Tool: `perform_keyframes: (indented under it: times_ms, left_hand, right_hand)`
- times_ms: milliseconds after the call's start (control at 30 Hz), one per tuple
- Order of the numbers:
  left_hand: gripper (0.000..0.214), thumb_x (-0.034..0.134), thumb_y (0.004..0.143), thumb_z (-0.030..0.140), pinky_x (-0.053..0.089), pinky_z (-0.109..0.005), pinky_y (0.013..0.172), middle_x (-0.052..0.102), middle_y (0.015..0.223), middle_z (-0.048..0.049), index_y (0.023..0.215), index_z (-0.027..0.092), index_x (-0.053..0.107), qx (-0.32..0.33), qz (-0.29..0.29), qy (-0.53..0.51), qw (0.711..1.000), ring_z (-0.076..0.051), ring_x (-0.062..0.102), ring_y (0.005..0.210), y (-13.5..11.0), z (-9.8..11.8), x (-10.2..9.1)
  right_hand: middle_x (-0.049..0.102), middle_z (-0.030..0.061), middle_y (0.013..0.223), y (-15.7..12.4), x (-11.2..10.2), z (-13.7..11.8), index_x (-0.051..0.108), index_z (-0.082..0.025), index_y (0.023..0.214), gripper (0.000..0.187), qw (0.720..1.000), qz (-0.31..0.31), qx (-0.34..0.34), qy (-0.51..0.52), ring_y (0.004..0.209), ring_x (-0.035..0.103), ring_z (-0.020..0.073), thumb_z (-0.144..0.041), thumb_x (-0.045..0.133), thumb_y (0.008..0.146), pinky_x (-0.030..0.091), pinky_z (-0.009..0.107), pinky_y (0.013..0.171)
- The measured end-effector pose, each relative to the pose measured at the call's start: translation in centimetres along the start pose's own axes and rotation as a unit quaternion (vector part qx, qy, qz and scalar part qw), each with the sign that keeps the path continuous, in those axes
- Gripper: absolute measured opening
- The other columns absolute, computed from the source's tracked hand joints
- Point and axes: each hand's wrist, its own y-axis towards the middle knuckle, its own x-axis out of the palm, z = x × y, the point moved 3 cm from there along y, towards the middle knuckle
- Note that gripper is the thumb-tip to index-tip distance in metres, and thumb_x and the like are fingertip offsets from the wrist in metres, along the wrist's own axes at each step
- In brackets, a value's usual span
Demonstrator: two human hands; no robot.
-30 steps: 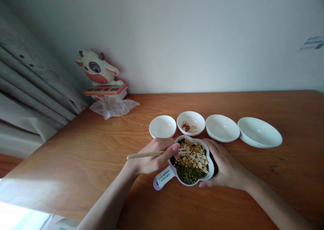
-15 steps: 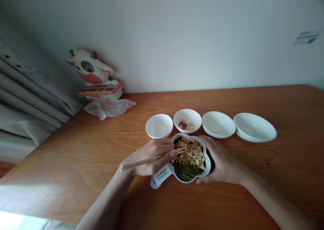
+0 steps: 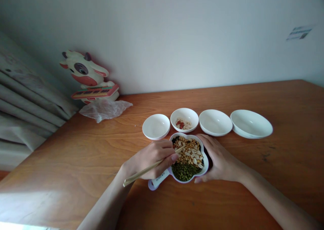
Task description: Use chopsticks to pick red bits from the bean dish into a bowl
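Observation:
My left hand (image 3: 155, 157) is closed round a pair of light wooden chopsticks (image 3: 140, 173), held close together. Their tips are in the mix of a white and lilac scalloped bowl with a handle (image 3: 205, 164). Inside it are green beans (image 3: 184, 172), yellow beans (image 3: 182, 157), pale peanut slices (image 3: 196, 156) and some dark pieces at the edge. My right hand (image 3: 224, 160) grips this bowl from its right side, thumb at the near edge and fingers partly hidden behind. The bowl's labelled handle (image 3: 160, 179) points to the lower left, under my left hand.
Behind stand several white bowls in a row: the far-left bowl (image 3: 156, 127), a bowl (image 3: 188, 114) with pale slices and red pieces (image 3: 182, 124), a third (image 3: 215, 122) and a wider one (image 3: 251, 123). A cow toy keyboard (image 3: 95, 92) and a plastic bag (image 3: 106, 110) sit back left.
The chopsticks have tilted more steeply, their back end lower and their tips slightly higher in the mix. The whole view has shifted a little; my right hand still grips the bowl.

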Motion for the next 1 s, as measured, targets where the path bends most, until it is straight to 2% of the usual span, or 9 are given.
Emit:
perform_keyframes:
  times_ms: [167, 367, 500, 733, 1000]
  left_hand:
    - [0.047, 0.035, 0.123, 0.029, 0.05, -0.034, 0.075, 0.063, 0.087, -0.0065, 0.087, 0.017, 0.064, 0.009, 0.011, 0.015, 1.0, -0.019, 0.057, 0.078, 0.3, 0.2, 0.1]
    - [0.048, 0.034, 0.123, 0.03, 0.05, -0.032, 0.072, 0.066, 0.086, -0.0072, 0.093, 0.017, 0.068, 0.04, 0.078, -0.02, 0.996, -0.019, 0.061, 0.078, 0.0, -0.1, -0.2]
    - [0.054, 0.031, 0.125, 0.035, 0.05, -0.031, 0.073, 0.067, 0.083, -0.0062, 0.089, 0.017, 0.068, 0.03, 0.119, -0.049, 0.991, -0.018, 0.062, 0.077, -0.2, -0.1, -0.9]
    - [0.058, 0.034, 0.124, 0.049, 0.049, -0.031, 0.076, 0.069, 0.088, -0.0057, 0.088, 0.018, 0.067, -0.057, 0.06, -0.08, 0.993, -0.018, 0.063, 0.08, -0.2, -0.5, -0.8]
    - [0.062, 0.033, 0.124, 0.05, 0.05, -0.032, 0.078, 0.071, 0.086, -0.0058, 0.089, 0.018, 0.071, -0.096, 0.055, -0.087, 0.99, -0.019, 0.065, 0.081, 0.1, -0.4, -0.8]
  right_hand:
    - [0.054, 0.0256, 0.166, -0.1, 0.1, 0.1, 0.023, -0.027, 0.178, 0.151, 1.0, -0.002, 0.01, 0.001, 0.151, 0.055, 0.0546, -0.089, 0.095, 0.062, 0.049, 0.073, 0.124]
    - [0.055, 0.0248, 0.164, 0.2, -0.2, -0.4, 0.025, -0.03, 0.175, 0.144, 1.0, -0.008, 0.006, 0.008, 0.151, 0.056, 0.0534, -0.087, 0.096, 0.064, 0.05, 0.074, 0.124]
    - [0.057, 0.0219, 0.163, 0.4, -0.4, -0.6, 0.029, -0.032, 0.174, 0.14, 1.0, -0.015, 0.014, 0.023, 0.149, 0.058, 0.0511, -0.085, 0.098, 0.064, 0.049, 0.073, 0.125]
    - [0.055, 0.0234, 0.165, 0.2, -0.3, -0.5, 0.025, -0.031, 0.176, 0.146, 1.0, -0.004, 0.004, 0.01, 0.151, 0.057, 0.0527, -0.085, 0.098, 0.062, 0.049, 0.074, 0.124]
    - [0.056, 0.0244, 0.165, 0.3, -0.4, -0.4, 0.025, -0.029, 0.176, 0.144, 1.0, -0.005, 0.0, 0.002, 0.15, 0.058, 0.053, -0.085, 0.097, 0.064, 0.052, 0.072, 0.122]
